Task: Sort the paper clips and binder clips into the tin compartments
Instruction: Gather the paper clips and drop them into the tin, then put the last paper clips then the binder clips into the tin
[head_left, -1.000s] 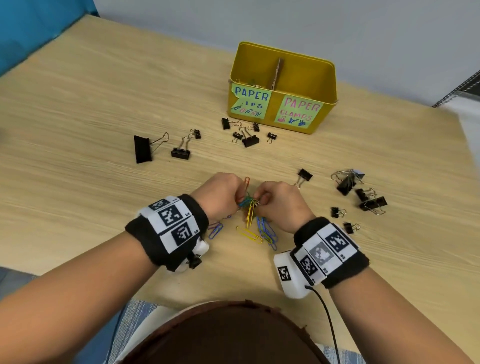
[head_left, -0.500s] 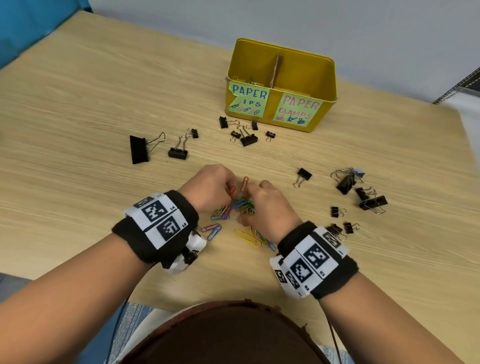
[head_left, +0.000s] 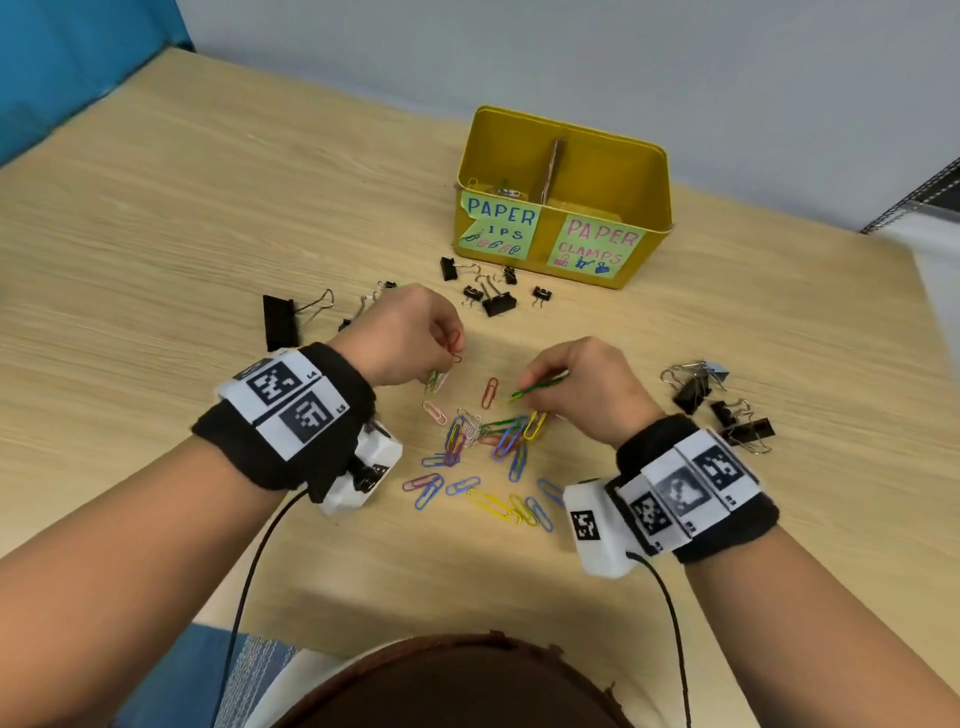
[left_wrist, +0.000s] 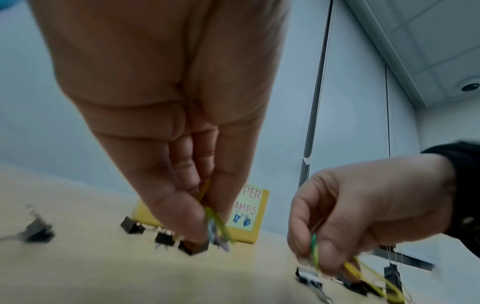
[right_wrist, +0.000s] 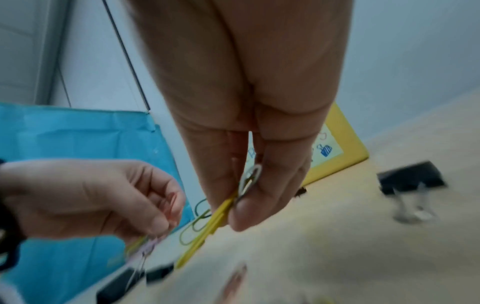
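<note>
Several coloured paper clips (head_left: 491, 449) lie scattered on the wooden table between my wrists. My left hand (head_left: 415, 338) is raised a little above them and pinches a small bunch of paper clips (left_wrist: 218, 226), green and pink among them. My right hand (head_left: 576, 384) pinches green and yellow paper clips (right_wrist: 207, 222) too. The yellow tin (head_left: 644, 171) stands at the back, split by a cardboard divider, labelled PAPER CLIPS on the left and PAPER CLAMPS on the right. A few clips show in its left compartment.
Black binder clips lie in three groups: left of my left hand (head_left: 280, 322), in front of the tin (head_left: 493, 299) and right of my right hand (head_left: 722, 405). A blue panel (head_left: 78, 62) borders the table's far left.
My hands have drawn apart, each lifting a pinch of paper clips off the pile. The left has moved left and up, the right to the right. The pile between them now shows.
</note>
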